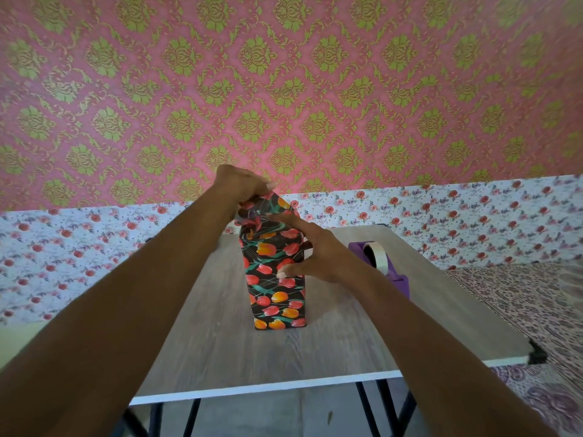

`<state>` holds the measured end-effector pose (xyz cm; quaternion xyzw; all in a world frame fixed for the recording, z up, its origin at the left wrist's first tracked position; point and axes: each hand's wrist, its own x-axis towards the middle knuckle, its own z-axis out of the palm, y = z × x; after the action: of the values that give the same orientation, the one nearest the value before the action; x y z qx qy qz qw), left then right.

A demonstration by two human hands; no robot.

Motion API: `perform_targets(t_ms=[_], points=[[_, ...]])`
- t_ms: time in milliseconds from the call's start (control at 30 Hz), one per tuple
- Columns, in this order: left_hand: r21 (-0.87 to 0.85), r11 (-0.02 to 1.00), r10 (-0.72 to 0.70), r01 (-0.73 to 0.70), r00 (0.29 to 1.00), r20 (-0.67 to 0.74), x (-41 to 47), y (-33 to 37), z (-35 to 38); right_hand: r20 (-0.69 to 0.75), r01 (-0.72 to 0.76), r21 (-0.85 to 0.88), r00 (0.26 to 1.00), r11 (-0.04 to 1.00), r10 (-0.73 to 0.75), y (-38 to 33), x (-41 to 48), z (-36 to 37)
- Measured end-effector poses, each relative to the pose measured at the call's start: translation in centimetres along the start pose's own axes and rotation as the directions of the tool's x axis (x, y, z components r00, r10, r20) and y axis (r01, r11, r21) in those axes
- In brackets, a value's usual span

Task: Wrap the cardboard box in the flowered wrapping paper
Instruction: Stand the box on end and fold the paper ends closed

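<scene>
The box (276, 298) stands upright on its end in the middle of the table, covered in black wrapping paper printed with red and orange tulips. No bare cardboard shows. At its top, loose paper flaps (271, 209) stick up. My left hand (243, 184) pinches that top flap from above. My right hand (310, 252) lies against the box's right side near the top, its fingers spread and fairly straight, a fingertip pressing the paper at the upper fold.
A purple tape dispenser (383, 266) with a white roll stands just right of the box, behind my right wrist. The wood-grain table (220, 342) has a white front edge and black legs. A patterned bedspread (536, 310) lies to the right, with walls close behind.
</scene>
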<state>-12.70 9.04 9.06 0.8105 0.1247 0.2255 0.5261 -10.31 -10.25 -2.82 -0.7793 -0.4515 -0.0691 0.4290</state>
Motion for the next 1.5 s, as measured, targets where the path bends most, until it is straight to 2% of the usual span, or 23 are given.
perform_targets(t_ms=[100, 167, 233, 333, 400, 467, 533, 600, 700, 833, 900, 967, 1067, 1133, 1167, 1200, 1267, 1367, 1400, 1500], points=[[0.071, 0.98, 0.185, -0.188, 0.982, 0.041, 0.6, -0.5, -0.5, -0.003, 0.006, -0.007, 1.0, 1.0, -0.006, -0.3, 0.2, 0.2], [0.243, 0.918, 0.308, -0.314, 0.949, 0.065, 0.8, -0.9, -0.2, -0.014, 0.002, -0.025, 1.0, 1.0, -0.002, -0.6, 0.2, 0.2], [0.353, 0.867, 0.328, -0.353, 0.936, 0.131, 1.3, -1.5, 0.3, -0.001, 0.012, -0.055, 1.0, 0.998, -0.012, -0.7, 0.2, 0.1], [0.401, 0.835, 0.296, -0.376, 0.923, 0.248, 1.5, -2.3, 0.3, 0.012, -0.01, -0.052, 1.0, 0.999, 0.011, -0.7, 0.1, 0.0], [0.375, 0.813, 0.386, -0.446, 0.894, 0.227, 1.3, -2.4, -0.6, 0.021, -0.019, -0.033, 1.0, 0.999, 0.02, -0.5, 0.1, -0.1], [0.249, 0.805, 0.508, -0.539, 0.842, 0.181, 0.3, -1.8, -2.2, 0.023, -0.019, -0.015, 1.0, 1.0, 0.019, -0.4, 0.1, -0.1], [0.055, 0.804, 0.561, -0.592, 0.786, 0.259, -1.4, -0.8, -3.9, 0.027, -0.036, -0.013, 0.999, 0.999, 0.037, -0.3, 0.2, -0.2], [-0.039, 0.779, 0.589, -0.626, 0.708, 0.391, -3.5, 0.0, -4.9, 0.031, -0.053, -0.021, 0.998, 0.998, 0.054, -0.3, 0.3, -0.3], [0.082, 0.659, 0.617, -0.747, 0.601, 0.509, -6.4, -0.2, -5.6, 0.013, -0.055, -0.032, 0.998, 0.998, 0.055, -0.4, 0.5, -0.3], [0.197, 0.505, 0.714, -0.841, 0.535, 0.452, -8.5, -2.0, -5.5, 0.011, -0.056, -0.034, 0.998, 0.998, 0.056, -0.9, 0.4, -0.2], [0.251, 0.323, 0.84, -0.912, 0.399, 0.369, -9.0, -3.0, -5.0, 0.03, -0.047, -0.036, 0.998, 0.998, 0.048, -1.3, 0.3, -0.3], [0.348, 0.16, 0.902, -0.924, 0.28, 0.329, -9.6, -4.2, -4.4, 0.027, -0.028, -0.025, 0.999, 0.999, 0.029, -1.7, 0.2, -0.2], [0.387, 0.075, 0.928, -0.919, 0.206, 0.31, -10.2, -5.8, -4.0, 0.019, -0.011, 0.006, 1.0, 1.0, 0.01, -1.6, 0.1, 0.0], [0.385, 0.083, 0.923, -0.919, 0.217, 0.319, -10.5, -6.3, -3.8, 0.015, -0.011, 0.007, 1.0, 1.0, 0.011, -1.4, 0.0, 0.0], [0.358, 0.132, 0.913, -0.924, 0.254, 0.32, -10.5, -6.3, -3.8, 0.015, -0.016, 0.003, 1.0, 1.0, 0.016, -1.3, 0.1, 0.0], [0.315, 0.221, 0.897, -0.923, 0.319, 0.305, -10.6, -6.0, -3.9, 0.017, -0.022, -0.001, 1.0, 1.0, 0.022, -1.2, 0.2, -0.1], [0.211, 0.453, 0.84, -0.866, 0.494, 0.223, -10.4, -5.4, -3.9, 0.023, -0.034, -0.008, 0.999, 0.999, 0.034, -1.2, 0.3, -0.1], [0.138, 0.729, 0.662, -0.67, 0.742, 0.104, -8.3, -4.1, -3.7, 0.035, -0.048, -0.003, 0.998, 0.999, 0.048, -1.2, 0.3, -0.1], [0.16, 0.767, 0.61, -0.621, 0.784, 0.118, -7.5, -3.7, -3.6, 0.042, -0.053, 0.0, 0.998, 0.999, 0.053, -1.3, 0.2, -0.1], [0.32, 0.776, 0.485, -0.543, 0.839, 0.246, -5.8, -3.2, -3.3, 0.05, -0.064, 0.01, 0.997, 0.998, 0.063, -1.5, 0.1, 0.0]])
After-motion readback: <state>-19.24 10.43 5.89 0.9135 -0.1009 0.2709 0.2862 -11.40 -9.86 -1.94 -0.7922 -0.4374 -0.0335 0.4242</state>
